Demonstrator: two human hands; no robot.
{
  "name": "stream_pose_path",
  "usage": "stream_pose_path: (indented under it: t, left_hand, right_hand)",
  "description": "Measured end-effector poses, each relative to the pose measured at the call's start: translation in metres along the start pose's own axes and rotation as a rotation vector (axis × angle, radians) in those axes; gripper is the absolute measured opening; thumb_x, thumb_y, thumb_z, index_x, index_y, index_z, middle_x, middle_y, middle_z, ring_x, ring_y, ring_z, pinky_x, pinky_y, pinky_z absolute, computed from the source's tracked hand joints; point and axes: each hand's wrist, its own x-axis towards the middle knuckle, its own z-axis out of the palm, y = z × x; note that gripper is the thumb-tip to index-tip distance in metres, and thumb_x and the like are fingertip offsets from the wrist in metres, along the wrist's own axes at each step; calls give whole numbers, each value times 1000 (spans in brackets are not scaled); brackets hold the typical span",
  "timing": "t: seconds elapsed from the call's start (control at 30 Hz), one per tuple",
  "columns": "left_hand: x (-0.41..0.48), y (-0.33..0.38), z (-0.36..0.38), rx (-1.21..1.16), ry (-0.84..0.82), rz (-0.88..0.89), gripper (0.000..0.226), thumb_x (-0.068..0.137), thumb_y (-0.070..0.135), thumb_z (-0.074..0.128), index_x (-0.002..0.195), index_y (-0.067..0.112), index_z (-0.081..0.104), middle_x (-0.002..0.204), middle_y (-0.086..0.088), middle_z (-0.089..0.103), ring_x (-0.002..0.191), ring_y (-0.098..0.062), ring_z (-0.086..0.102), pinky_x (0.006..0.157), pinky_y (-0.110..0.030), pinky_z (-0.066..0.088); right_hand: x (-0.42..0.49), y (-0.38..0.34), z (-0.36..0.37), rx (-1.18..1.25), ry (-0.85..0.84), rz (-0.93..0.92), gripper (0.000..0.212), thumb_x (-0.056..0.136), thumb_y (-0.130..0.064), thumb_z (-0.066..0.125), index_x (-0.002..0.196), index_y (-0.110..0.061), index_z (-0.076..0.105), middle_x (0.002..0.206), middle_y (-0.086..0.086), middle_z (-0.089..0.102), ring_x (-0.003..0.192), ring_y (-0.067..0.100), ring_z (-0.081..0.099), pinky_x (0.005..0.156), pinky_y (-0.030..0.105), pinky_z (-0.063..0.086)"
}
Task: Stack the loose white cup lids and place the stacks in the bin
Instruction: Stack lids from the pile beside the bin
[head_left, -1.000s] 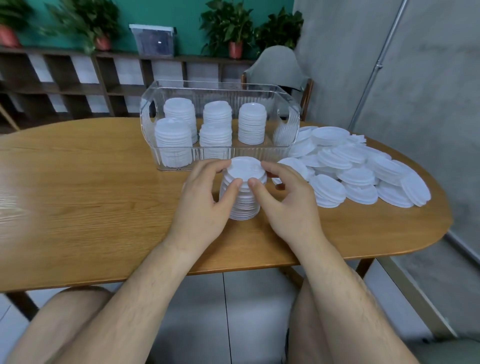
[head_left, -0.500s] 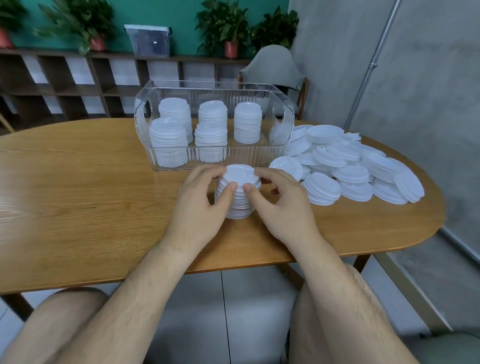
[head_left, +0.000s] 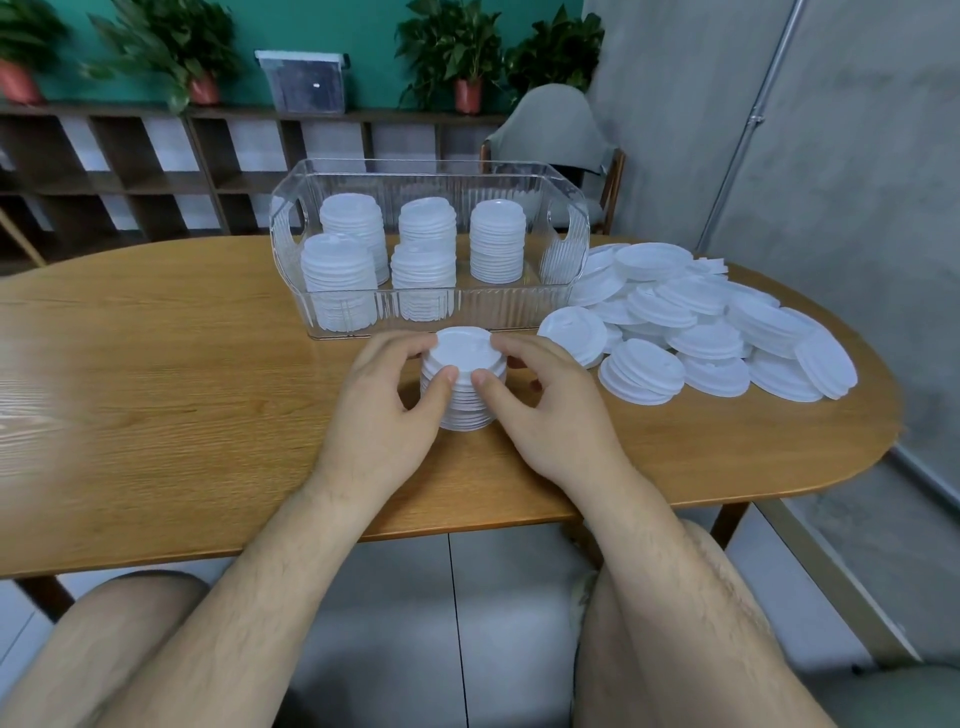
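Stack of white cup lids (head_left: 464, 387) is stood upright on the oval wooden table (head_left: 182, 395), just in front of the clear ribbed plastic bin (head_left: 498, 309), apart from its front wall. It is gripped from both sides.

Five lid stacks (head_left: 496, 241) are seen inside the bin: three at the back, two at the front left. The front-right spot is unfilled. A pile of loose lids (head_left: 701, 322) is spread on the table right of the bin, touching its right end.

Room: a teal wall (head_left: 363, 26) is seen behind, with a low wooden shelf unit (head_left: 130, 171) topped by potted plants (head_left: 467, 57) and a lidded storage box (head_left: 304, 80). A grey chair (head_left: 556, 135) is placed behind the bin. Grey concrete wall (head_left: 857, 156) with a metal pipe (head_left: 753, 119) is on the right. Floor is grey tile (head_left: 493, 597).

Left hand (head_left: 387, 415): fingers are curled round the stack's far left side, thumb pressed on the near side. Right hand (head_left: 550, 415): mirrored, fingers wrapped round the far right, thumb beside the left thumb. Bare forearms are extended over the near table edge.
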Motion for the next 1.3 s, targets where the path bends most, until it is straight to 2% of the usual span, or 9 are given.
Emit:
stream_pose_path:
  t: [0.13, 0.23, 0.33, 0.5, 0.67, 0.8, 0.9, 1.1, 1.3]
  left_hand:
    - [-2, 13, 0, 52, 19, 102, 39, 92, 34, 64, 126, 15, 64, 127, 9, 56, 123, -8, 52, 109, -41, 43]
    - [-4, 32, 8, 78, 40, 201, 36, 92, 29, 63, 124, 14, 65, 126, 5, 57, 122, -13, 54, 105, -46, 44]
    - [-6, 52, 26, 62, 4, 290, 33, 93, 23, 65, 124, 11, 65, 126, 3, 59, 121, -15, 55, 103, -44, 45]
    - [-2, 76, 69, 21, -102, 307, 35, 95, 27, 60, 126, 9, 65, 127, 2, 59, 122, -15, 56, 103, -44, 46]
    - [11, 95, 114, 31, -213, 268, 39, 96, 33, 54, 127, 11, 64, 128, 0, 61, 124, -19, 55, 105, -45, 45]
    - [25, 102, 138, 141, -293, 241, 40, 100, 32, 58, 133, 10, 61, 137, -5, 57, 131, -24, 47, 111, -39, 36]
    - [29, 100, 146, 206, -301, 225, 43, 101, 34, 56, 136, 10, 59, 139, -6, 57, 132, -26, 43, 110, -39, 33]
    - [27, 92, 151, 305, -322, 180, 46, 103, 40, 49, 142, 16, 55, 144, 0, 55, 137, -21, 35, 107, -36, 28]
    - [23, 91, 149, 245, -311, 154, 42, 101, 35, 55, 138, 16, 58, 141, 1, 57, 135, -22, 40, 106, -36, 29]
  right_hand:
    - [-5, 0, -8, -19, 42, -45, 43, 96, -37, 66, 135, -21, 62, 131, -11, 62, 122, 5, 53, 106, 31, 44]
    - [-9, 4, -19, -55, 56, -49, 42, 96, -36, 64, 135, -21, 62, 130, -10, 61, 119, 7, 54, 105, 33, 45]
    - [-16, 11, -38, -89, 92, -52, 41, 96, -32, 65, 134, -18, 63, 128, -6, 63, 120, 10, 54, 107, 32, 43]
    - [-27, 30, -72, -153, 177, 13, 40, 94, -30, 64, 133, -18, 63, 130, -5, 63, 121, 11, 54, 105, 21, 40]
    - [-32, 55, -97, -208, 254, 141, 41, 97, -32, 63, 135, -19, 61, 135, -5, 61, 126, 11, 52, 109, 33, 41]
    - [-26, 70, -107, -270, 237, 264, 46, 97, -39, 60, 137, -17, 58, 138, -1, 59, 131, 15, 48, 108, 24, 34]
    - [-20, 75, -106, -296, 223, 319, 50, 97, -42, 59, 139, -14, 56, 138, 2, 59, 133, 19, 47, 109, 29, 36]
    - [-15, 80, -104, -284, 229, 340, 38, 98, -38, 59, 126, -14, 62, 124, 3, 66, 120, 21, 57, 103, 37, 46]
    - [-16, 78, -105, -265, 225, 364, 46, 99, -34, 60, 140, -14, 56, 134, 3, 61, 125, 18, 53, 108, 38, 44]
